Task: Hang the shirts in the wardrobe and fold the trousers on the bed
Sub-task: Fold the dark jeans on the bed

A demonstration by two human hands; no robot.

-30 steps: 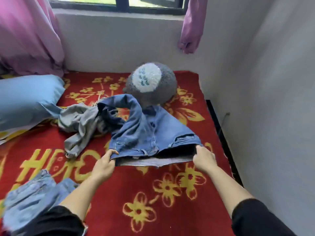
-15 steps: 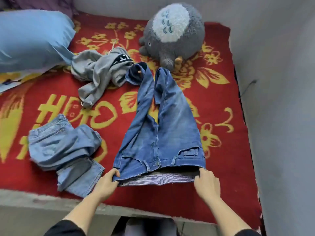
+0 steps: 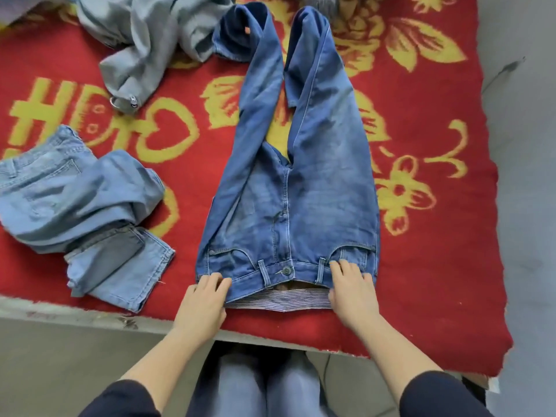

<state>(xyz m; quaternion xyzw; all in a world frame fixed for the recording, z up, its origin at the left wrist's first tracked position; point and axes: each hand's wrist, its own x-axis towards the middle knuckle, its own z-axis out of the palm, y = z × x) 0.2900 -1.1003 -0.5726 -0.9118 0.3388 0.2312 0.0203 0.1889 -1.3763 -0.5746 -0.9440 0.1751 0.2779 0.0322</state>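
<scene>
Dark blue jeans (image 3: 298, 188) lie spread out flat on the red bed cover (image 3: 421, 266), waistband toward me, legs pointing away. My left hand (image 3: 204, 302) rests with straight fingers on the left corner of the waistband. My right hand (image 3: 352, 290) lies flat on the right part of the waistband, fingers spread near a belt loop. The striped lining of the back waistband shows between my hands. A lighter blue pair of jeans (image 3: 81, 206) lies crumpled at the left. A grey garment (image 3: 147, 40) is bunched at the top left, touching one jeans leg end.
The bed's front edge (image 3: 90, 314) runs just below my hands, with grey floor under it. A grey wall (image 3: 523, 176) borders the bed on the right. A grey plush toy (image 3: 322, 1) peeks in at the top edge. My knees (image 3: 261, 383) show below.
The jeans have been pulled toward the bed's front edge and laid out straight. Both hands have let go of the waistband corners and now lie flat on it. The view tilted down.
</scene>
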